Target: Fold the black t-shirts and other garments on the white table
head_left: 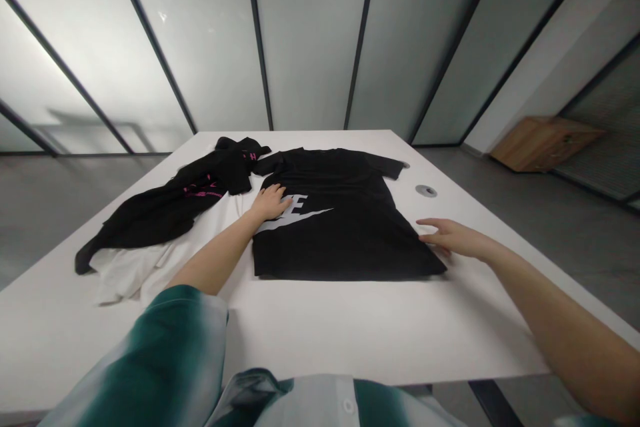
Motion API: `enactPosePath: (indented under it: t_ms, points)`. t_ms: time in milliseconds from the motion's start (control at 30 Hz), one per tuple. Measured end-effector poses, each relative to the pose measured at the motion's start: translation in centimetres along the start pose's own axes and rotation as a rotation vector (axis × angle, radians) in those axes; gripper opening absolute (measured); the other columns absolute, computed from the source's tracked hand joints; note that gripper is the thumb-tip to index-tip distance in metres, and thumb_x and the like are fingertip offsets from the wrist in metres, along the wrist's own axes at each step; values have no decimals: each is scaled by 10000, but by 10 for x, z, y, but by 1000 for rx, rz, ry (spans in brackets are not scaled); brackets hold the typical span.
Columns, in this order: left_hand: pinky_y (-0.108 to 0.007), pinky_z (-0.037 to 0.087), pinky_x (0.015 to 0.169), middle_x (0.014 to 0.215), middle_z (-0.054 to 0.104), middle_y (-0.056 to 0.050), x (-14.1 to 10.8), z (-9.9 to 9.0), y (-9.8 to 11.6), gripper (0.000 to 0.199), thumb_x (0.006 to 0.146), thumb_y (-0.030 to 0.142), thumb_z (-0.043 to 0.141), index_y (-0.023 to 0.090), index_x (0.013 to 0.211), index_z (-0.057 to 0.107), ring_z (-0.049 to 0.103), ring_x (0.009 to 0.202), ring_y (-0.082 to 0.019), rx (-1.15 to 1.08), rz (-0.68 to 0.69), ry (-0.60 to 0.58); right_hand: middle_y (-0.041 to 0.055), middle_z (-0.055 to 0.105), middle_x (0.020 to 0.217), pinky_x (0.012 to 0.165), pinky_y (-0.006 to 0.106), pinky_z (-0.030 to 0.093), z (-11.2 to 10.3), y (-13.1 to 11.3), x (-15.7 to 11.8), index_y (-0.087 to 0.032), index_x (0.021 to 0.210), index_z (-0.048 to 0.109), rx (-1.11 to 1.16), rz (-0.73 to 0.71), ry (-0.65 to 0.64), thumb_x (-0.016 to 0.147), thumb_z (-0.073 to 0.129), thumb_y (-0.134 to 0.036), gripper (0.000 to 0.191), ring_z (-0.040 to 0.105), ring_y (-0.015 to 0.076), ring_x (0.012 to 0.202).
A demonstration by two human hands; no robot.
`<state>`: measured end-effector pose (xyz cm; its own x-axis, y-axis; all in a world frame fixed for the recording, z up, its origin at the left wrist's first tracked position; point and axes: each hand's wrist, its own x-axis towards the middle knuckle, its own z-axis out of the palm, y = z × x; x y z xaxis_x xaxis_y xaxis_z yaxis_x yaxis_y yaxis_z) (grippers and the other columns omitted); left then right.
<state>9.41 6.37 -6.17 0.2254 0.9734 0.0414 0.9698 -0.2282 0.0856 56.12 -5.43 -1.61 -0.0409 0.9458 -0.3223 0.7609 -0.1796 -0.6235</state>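
A black T-shirt point(345, 240) with a white printed logo lies spread on the white table, its hem toward me and its sleeves at the far side. My left hand point(271, 202) rests flat on the shirt's left side, over part of the print, with its fingers spread. At the shirt's right edge, near the lower corner, is my right hand point(447, 237). Its index finger is stretched out past the edge and its other fingertips are at the fabric, partly hidden.
Left of the shirt lie a black garment point(155, 213) with pink print and a white garment point(175, 257) partly under it. A round grommet point(426, 191) sits in the table point(325, 333) at the right. A wooden cabinet point(540, 142) stands beyond, by the glass wall.
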Motion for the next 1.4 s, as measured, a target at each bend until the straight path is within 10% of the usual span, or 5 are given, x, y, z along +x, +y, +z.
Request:
enactPosePath:
  t_ms: [200, 533, 1000, 1233, 1400]
  points:
    - [-434, 253, 1211, 1592, 407, -138, 3, 0, -2, 633, 976, 516, 377, 151, 1487, 456, 326, 1490, -280, -29, 34, 9, 60, 716, 717, 665, 348, 534, -26, -19, 24, -168, 1327, 620, -185, -148, 349, 883, 537, -456, 536, 686, 250, 722]
    - [-505, 423, 1065, 1391, 562, -242, -18, -25, -47, 598, 934, 535, 422, 82, 1253, 644, 497, 1307, -408, 88, -332, 93, 148, 424, 1576, 1177, 482, 331, 64, -71, 112, -170, 1453, 541, -657, -458, 192, 944, 512, -505, 610, 379, 350, 1454]
    - [-285, 559, 676, 872, 677, -20, -12, -37, -1, 465, 783, 269, 755, 225, 1192, 538, 670, 788, -169, -1338, -438, -87, 155, 431, 1570, 1192, 470, 318, 73, -44, 131, -143, 1476, 523, -629, -430, 281, 1002, 415, -544, 631, 387, 331, 1454]
    - [-261, 536, 538, 724, 701, -46, -63, -51, -46, 398, 637, 341, 890, 145, 922, 694, 681, 671, -198, -1295, -384, -495, 152, 428, 1572, 1185, 501, 327, 73, -41, 134, -157, 1473, 530, -615, -457, 275, 997, 406, -564, 639, 388, 346, 1450]
    - [-225, 541, 616, 867, 754, -58, -89, -60, -64, 418, 628, 279, 880, 159, 993, 715, 696, 719, -163, -1428, -238, -403, 148, 433, 1571, 1191, 483, 315, 73, -40, 135, -161, 1479, 522, -614, -444, 279, 997, 411, -570, 641, 381, 331, 1456]
